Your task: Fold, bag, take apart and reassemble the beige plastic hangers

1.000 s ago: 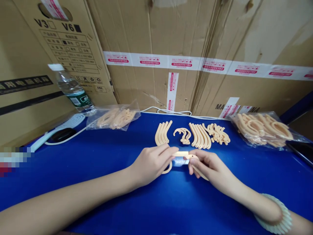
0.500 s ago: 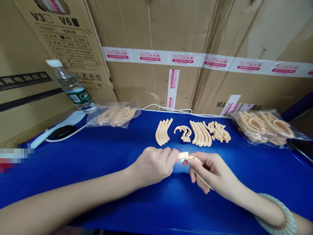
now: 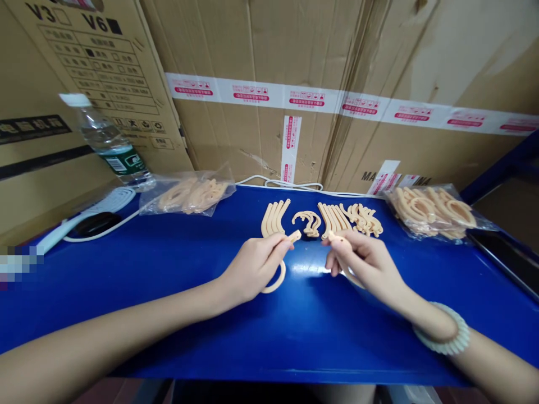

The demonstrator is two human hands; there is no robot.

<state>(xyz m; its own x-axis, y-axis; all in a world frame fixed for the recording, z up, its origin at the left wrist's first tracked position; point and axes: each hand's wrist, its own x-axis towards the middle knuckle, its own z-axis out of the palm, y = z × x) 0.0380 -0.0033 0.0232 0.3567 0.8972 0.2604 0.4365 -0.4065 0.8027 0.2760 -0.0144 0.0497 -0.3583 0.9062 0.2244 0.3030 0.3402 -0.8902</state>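
"Tell me about the hands. What did they hold?"

"From far off, I had the left hand (image 3: 252, 266) closed on a pale curved piece (image 3: 296, 236), pinched between thumb and forefinger. One end poked past the fingertips, and a rounded loop showed below the hand. The right hand (image 3: 366, 261) gripped a second curved piece (image 3: 344, 242), with a small hole near its upper end and its tail running down beneath the thumb. Both pieces were in front of me, over a blue table (image 3: 303, 336), nearer than a row of curved strips (image 3: 274, 217)."

"How would you have handled that step well?"

"I judged it best to turn the two ends face to face first, keeping each pinch close to the end so neither piece could swing. Then I would have brought them together straight and gently — a tilted push might have strained them."

"And what had changed?"

"Half a second earlier, the two ends were touching or nearly so; now they stood apart, with table showing between them. The loop by the left hand, mostly hidden then, was in plain view. My view had shifted too — more of the table's front edge showed along the bottom."
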